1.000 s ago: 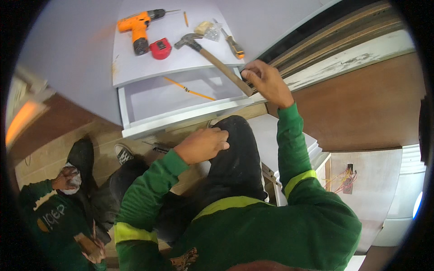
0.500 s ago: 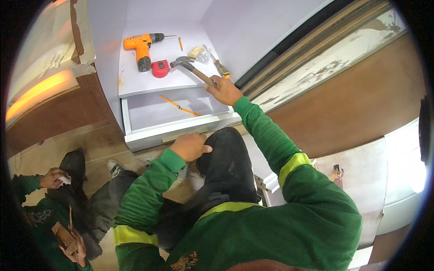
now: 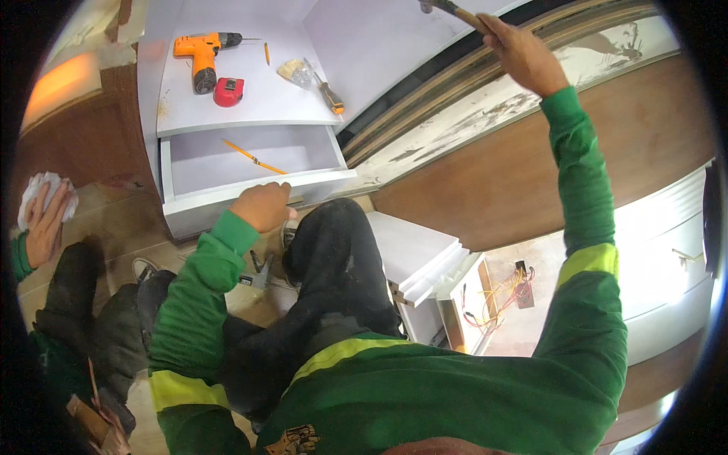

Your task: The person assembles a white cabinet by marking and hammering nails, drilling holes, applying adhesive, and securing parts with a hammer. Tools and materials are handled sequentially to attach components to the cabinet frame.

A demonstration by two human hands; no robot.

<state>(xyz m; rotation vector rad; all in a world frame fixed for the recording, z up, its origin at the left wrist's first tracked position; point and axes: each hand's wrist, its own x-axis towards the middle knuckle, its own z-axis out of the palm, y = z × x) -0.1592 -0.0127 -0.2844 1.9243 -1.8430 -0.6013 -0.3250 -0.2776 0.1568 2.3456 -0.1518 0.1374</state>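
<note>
My right hand (image 3: pixel 528 61) is raised at the upper right, wrapped round the handle of a claw hammer (image 3: pixel 464 15). The hammer's head is partly cut off by the top edge of the picture. Just in front of the white drawer (image 3: pixel 262 184), my left hand (image 3: pixel 262 206) is closed with its fingers curled under; what they hold, if anything, is hidden. The drawer stands pulled out, and an orange folding rule or strip (image 3: pixel 254 157) lies in it. On the white shelf above are an orange cordless drill (image 3: pixel 201 57), a red tape measure (image 3: pixel 228 92) and a screwdriver (image 3: pixel 331 98).
A pencil (image 3: pixel 266 54) and a clear plastic bag (image 3: pixel 297 73) also lie on the shelf. Long boards (image 3: pixel 432 98) lean at the right. Loose wires (image 3: pixel 504 296) stick out beside a white cabinet piece (image 3: pixel 409 250). At the left, a co-worker's hand (image 3: pixel 45 227) presses a white cloth.
My right hand has swung the hammer up and right, away from the shelf. The view has shifted, with the cabinet now further left and higher. The co-worker's cloth hand has moved up.
</note>
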